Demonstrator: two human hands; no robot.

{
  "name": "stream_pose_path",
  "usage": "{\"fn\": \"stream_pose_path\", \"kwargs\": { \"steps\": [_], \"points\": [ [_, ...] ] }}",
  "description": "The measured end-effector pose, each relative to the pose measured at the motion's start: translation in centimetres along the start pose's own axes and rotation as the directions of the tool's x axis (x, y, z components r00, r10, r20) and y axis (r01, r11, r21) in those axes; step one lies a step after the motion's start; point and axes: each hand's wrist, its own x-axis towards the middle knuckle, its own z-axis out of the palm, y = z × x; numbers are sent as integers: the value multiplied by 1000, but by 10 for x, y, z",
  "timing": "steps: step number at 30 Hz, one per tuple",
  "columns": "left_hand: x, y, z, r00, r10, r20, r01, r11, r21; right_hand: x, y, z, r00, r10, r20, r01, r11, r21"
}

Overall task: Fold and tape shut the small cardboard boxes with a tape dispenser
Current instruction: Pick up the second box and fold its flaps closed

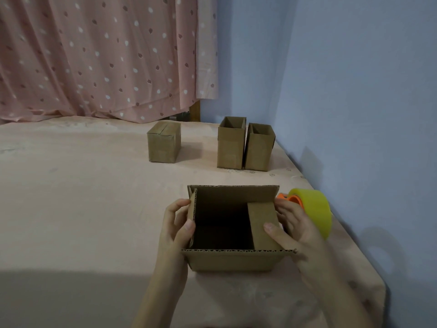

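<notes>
We work at a surface covered with a pale pink cloth point(94, 197), faintly patterned and lightly creased, whose right edge runs along a blue-grey wall point(354, 79). Behind it hangs a pink curtain point(99, 55) dotted in white and dark spots, its hem resting on the far edge of the cloth. A shadow darkens the near strip of the surface.

Directly before us sits the open cardboard box point(233, 258), top upward, its 2 long flaps standing up. Our left hand point(176, 224) grips the box's left short flap, thumb on the inner face and fingers curled round the outside. Our right hand point(292, 227) pinches the right short flap point(262, 223), thumb pressing on top of it as it tilts inward over the dark interior, fingers behind it.

Just beside the box on the right, partly hidden by our right hand, lies the tape dispenser point(314, 209): a yellowish roll on an orange holder, close to the wall.

Farther back stand 3 more boxes. The closed box point(163, 143) sits alone, left of centre. The 2 open boxes point(246, 147) stand upright side by side, touching, near the wall corner.
</notes>
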Motion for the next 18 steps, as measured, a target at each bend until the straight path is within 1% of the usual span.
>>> {"fn": "stream_pose_path", "kwargs": {
  "steps": [2, 6, 8, 12, 14, 18],
  "points": [
    [0, -2, -1, 1000, 2, -20, -2, 1000, 9, -1, 0, 0, 1000, -6, 0, 6, 1000, -5],
    [-3, 3, -1, 1000, -15, -14, 16, 996, 86, -1, 0, 1, 1000, -9, 1, 9, 1000, 13],
    [-5, 6, -1, 1000, -24, -18, 25, 997, 73, -2, 0, 2, 1000, -12, -3, 12, 1000, 20],
    [-4, 3, -4, 996, -40, -85, 42, 999, 18, -7, 4, 5, 1000, -18, -17, 20, 996, 83],
    [-2, 4, -5, 997, -63, -48, 64, 997, 30, -8, 6, 7, 999, -20, -42, 24, 995, 99],
    [1, 8, -6, 993, -84, 87, 76, 994, 84, -7, 5, 10, 998, -23, -58, 28, 995, 99]
  ]
}}
